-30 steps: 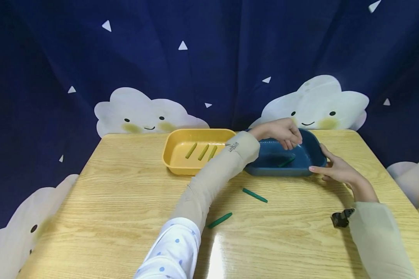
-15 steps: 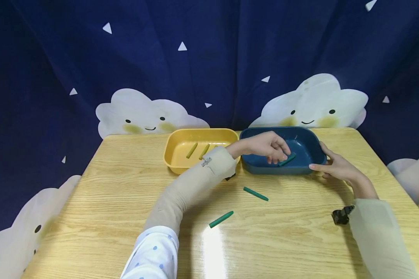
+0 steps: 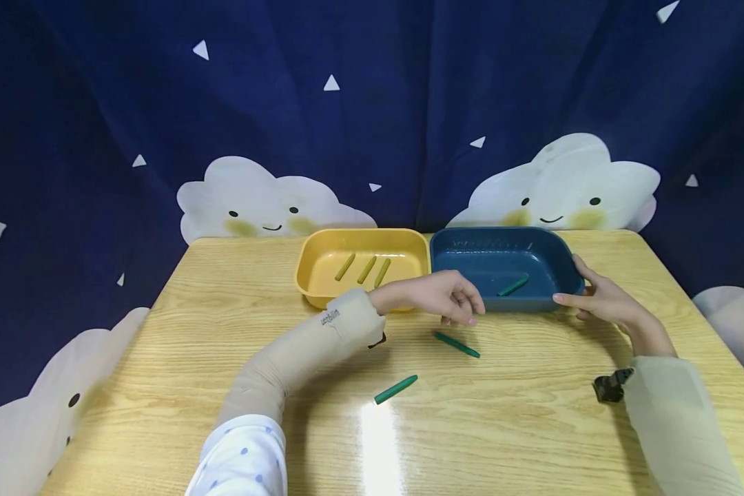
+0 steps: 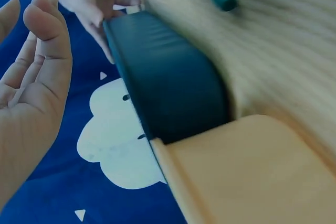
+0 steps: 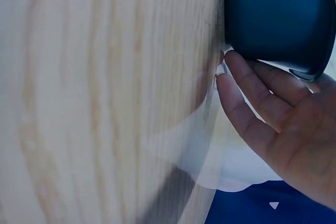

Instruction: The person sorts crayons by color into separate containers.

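Fingers (image 3: 473, 297) of the left hand (image 3: 443, 295) bend loosely down over the counter (image 3: 502, 413), and the left wrist view shows its thumb apart from the first finger. Picture that hand as the middle of a clock, seen from the head camera. At 5 o'clock, just beside it, a long green crayon (image 3: 457, 344) lies on the wood. At 7 o'clock, a bit farther off, lies a second green crayon (image 3: 396, 389). Between 9 and 10 o'clock is a yellow box (image 3: 366, 241) with three yellow crayons (image 3: 366, 269) lying side by side in it. Between 2 and 3 o'clock, right up next to the yellow box, is a blue box (image 3: 502, 241). A third green crayon (image 3: 512, 285) rests inside it, toward the front. The right hand (image 3: 598, 297), at 3 o'clock, holds the end of the blue box, with its thumb at the front corner and a finger on the side. At 12 o'clock hangs a dark blue curtain (image 3: 372, 103) with white triangles and smiling clouds.
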Demonstrator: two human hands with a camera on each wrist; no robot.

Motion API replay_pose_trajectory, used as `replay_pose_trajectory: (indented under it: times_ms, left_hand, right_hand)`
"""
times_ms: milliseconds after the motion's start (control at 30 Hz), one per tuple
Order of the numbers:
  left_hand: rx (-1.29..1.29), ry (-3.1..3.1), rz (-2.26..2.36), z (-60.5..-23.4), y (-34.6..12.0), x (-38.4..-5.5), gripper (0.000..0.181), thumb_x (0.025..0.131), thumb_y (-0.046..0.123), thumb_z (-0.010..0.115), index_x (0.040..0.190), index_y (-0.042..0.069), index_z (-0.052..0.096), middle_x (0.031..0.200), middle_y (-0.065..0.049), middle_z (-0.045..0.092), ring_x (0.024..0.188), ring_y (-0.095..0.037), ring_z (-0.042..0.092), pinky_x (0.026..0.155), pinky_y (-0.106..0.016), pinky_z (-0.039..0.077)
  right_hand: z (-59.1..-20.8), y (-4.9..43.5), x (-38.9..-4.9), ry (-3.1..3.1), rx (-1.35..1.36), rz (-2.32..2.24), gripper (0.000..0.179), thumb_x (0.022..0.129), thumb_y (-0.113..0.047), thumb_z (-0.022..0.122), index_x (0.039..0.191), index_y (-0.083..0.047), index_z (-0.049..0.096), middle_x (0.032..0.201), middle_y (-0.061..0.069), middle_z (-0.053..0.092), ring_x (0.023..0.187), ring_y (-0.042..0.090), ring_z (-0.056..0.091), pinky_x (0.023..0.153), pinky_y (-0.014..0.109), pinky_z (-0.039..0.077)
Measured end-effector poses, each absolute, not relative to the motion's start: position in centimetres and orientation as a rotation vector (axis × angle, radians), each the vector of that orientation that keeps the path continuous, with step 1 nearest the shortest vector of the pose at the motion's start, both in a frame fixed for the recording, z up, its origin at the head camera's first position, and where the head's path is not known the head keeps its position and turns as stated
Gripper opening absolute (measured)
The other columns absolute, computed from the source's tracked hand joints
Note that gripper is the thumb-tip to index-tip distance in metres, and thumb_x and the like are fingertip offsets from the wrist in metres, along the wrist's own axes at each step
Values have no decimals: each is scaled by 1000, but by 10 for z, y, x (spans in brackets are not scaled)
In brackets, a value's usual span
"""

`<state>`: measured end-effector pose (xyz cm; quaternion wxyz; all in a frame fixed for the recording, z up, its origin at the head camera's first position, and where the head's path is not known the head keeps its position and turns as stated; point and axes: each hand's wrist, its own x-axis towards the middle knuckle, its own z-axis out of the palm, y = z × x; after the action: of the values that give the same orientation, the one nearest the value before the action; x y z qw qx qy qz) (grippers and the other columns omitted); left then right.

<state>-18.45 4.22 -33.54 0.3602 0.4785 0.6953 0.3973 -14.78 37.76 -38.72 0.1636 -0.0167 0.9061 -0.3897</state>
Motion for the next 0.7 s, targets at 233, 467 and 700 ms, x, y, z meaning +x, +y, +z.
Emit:
replay_pose_trajectory:
  times_ms: [233,467,700]
  left_hand:
    - [1196,1810,887,-347,13,-170,22,84,2,63,103,-9,58,74,-29,62,62,-43,55,56,-39,50]
    - [1144,1987,683,-366,-12,-153,21,82,11,68,96,-2,61,60,-17,63,52,-34,59,45,-23,44]
    - [1078,2038,401,-380,-16,-132,31,77,18,74,60,11,50,45,-3,52,38,-17,50,37,-21,40]
  right_hand:
    - [-388,377,-148,2591,-52,-1100,95,90,-31,58,141,-16,-19,65,1,37,52,20,48,60,30,41]
    - [-388,375,-146,2586,-48,-1124,96,89,-33,59,141,-18,-20,64,1,38,52,21,48,59,30,41]
    - [-387,376,-146,2603,-46,-1107,97,88,-36,59,142,-19,-19,66,2,37,53,21,49,60,30,42]
